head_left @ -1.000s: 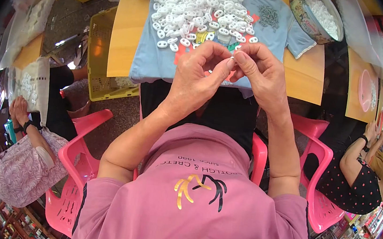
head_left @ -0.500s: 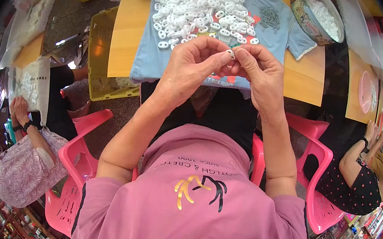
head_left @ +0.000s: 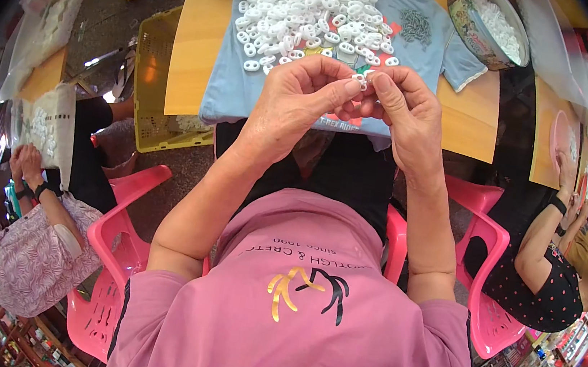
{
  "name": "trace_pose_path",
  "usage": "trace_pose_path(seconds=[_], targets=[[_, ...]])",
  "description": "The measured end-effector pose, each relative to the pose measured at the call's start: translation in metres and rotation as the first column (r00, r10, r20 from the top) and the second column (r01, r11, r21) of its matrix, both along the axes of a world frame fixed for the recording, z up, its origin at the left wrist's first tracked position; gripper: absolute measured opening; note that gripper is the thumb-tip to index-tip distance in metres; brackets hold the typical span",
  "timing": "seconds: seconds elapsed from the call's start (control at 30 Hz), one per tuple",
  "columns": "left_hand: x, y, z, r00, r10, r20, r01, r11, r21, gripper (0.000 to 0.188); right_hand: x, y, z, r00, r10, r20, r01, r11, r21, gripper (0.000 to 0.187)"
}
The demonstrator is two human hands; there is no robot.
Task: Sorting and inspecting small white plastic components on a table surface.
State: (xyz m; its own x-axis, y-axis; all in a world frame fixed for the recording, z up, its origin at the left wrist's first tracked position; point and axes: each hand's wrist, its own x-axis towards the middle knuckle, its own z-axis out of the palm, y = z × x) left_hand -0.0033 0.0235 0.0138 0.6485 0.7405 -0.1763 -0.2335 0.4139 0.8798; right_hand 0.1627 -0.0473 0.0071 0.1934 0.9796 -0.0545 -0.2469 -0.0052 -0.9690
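Observation:
Just past the table's near edge, my left hand [head_left: 296,100] pinches a small white plastic two-hole cord lock [head_left: 359,81] between thumb and fingertips. From the other side, my right hand [head_left: 409,117] meets it, thumb and fingers closed at the same small piece. Fingertips cover part of the cord lock. Beyond my hands, a heap of similar white cord locks [head_left: 300,3] lies on a light blue T-shirt [head_left: 228,96] spread over the table. Right of the heap sits a small pile of dark grey pieces that look like springs [head_left: 415,28].
A round tin [head_left: 493,61] of white pieces stands at the table's far right. Left of the table [head_left: 192,63] is a yellow crate [head_left: 153,113]. Pink chairs [head_left: 116,250] flank me, with a person [head_left: 40,249] at left and another [head_left: 537,276] at right.
My right thumb has shifted slightly to the right, and more of the white cord lock shows between my fingertips. At right, the other person's hand has moved up to a pink tray.

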Motion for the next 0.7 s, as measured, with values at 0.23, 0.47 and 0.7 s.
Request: trace_pose_path(seconds=[0.23, 0.47, 0.7], targets=[[0.001, -0.001, 0.003, 1.0, 0.002, -0.005, -0.002, 1.0, 0.016, 0.018, -0.003, -0.001, 0.006, 0.994, 0.002, 0.106, 0.002, 0.999, -0.038, 0.02], [0.002, -0.005, -0.002, 0.988, 0.098, -0.118, -0.069, 0.971, 0.229, 0.015, -0.008, -0.001, 0.01, 0.96, -0.035, 0.278, 0.036, 0.999, 0.002, 0.017], [0.002, -0.01, -0.007, 0.977, 0.137, -0.165, -0.084, 0.953, 0.291, 0.012, -0.01, -0.002, -0.001, 0.96, -0.036, 0.276, 0.05, 0.998, -0.043, 0.015]])
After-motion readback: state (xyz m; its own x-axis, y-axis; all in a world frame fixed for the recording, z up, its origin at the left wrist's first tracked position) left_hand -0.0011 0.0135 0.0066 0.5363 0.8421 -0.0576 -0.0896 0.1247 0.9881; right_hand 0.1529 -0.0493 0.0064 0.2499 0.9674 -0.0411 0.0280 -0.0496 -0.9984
